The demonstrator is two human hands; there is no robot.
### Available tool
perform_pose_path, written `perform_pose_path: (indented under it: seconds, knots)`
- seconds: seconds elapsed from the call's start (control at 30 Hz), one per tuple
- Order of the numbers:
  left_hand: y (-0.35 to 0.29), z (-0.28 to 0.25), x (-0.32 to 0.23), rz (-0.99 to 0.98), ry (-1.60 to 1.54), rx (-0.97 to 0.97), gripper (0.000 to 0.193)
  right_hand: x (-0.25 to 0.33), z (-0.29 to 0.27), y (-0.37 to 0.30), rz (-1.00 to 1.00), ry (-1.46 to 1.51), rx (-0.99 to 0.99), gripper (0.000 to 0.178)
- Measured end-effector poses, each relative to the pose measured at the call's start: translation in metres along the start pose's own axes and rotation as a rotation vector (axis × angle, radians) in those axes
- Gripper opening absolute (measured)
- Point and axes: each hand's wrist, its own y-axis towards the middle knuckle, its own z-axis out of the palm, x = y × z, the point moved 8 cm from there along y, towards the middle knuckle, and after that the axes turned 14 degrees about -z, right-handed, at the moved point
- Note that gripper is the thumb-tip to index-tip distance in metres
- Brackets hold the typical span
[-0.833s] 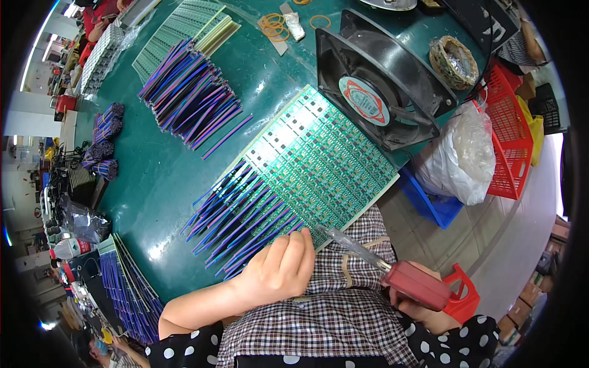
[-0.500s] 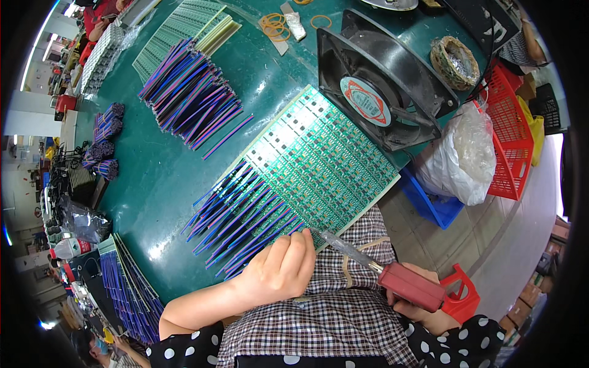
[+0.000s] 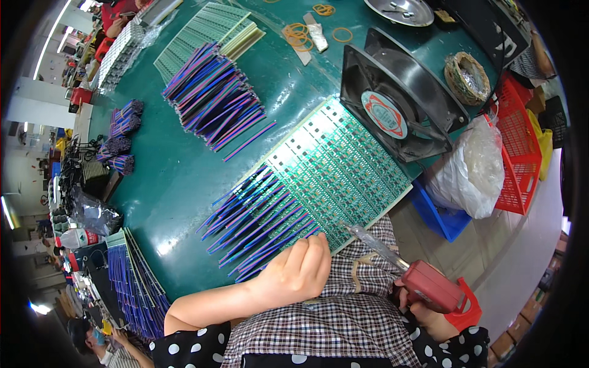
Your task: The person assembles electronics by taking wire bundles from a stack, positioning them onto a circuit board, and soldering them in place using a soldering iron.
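A green circuit board panel [image 3: 343, 165] with many small repeated circuits lies tilted on the table in front of me. Rows of blue, black and pink wires [image 3: 257, 214] stick out from its left side. My left hand [image 3: 300, 267] is closed in a pinch at the panel's near edge, at the end of a wire; the fingers partly hide it. My right hand [image 3: 423, 310] grips a red soldering gun [image 3: 432, 285], the fingers partly hidden behind its body. Its metal barrel points up and left, the tip just over the panel, right of my left fingertips.
A black fan [image 3: 392, 98] stands against the panel's far right. Beyond the panel lie a wire bundle [image 3: 215, 98] and stacked bare panels [image 3: 205, 37]. More wired panels [image 3: 135, 282] sit at left. A blue bin [image 3: 438, 211], plastic bag [image 3: 469, 168] and red basket [image 3: 518, 165] are at right.
The whole view has shifted, so the scene sits farther right and lower. The soldering gun's tip has moved slightly away from my left fingertips. My left hand keeps its pinch.
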Motion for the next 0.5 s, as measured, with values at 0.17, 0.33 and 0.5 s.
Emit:
perform_pose_path:
  seconds: [0.17, 0.33, 0.5]
  knots:
    - [0.006, -0.008, 0.012, -0.267, -0.237, 0.324, 0.035, 0.007, -0.005, 0.009, -0.052, -0.112, -0.018, 0.045]
    - [0.055, 0.011, 0.123, -0.521, -0.272, 0.070, 0.005, 0.005, -0.002, 0.008, 0.060, 0.376, -0.180, 0.044]
    - [0.058, 0.054, 0.155, -0.541, -0.085, 0.113, 0.015, 0.008, 0.000, 0.014, 0.027, 0.482, -0.180, 0.065]
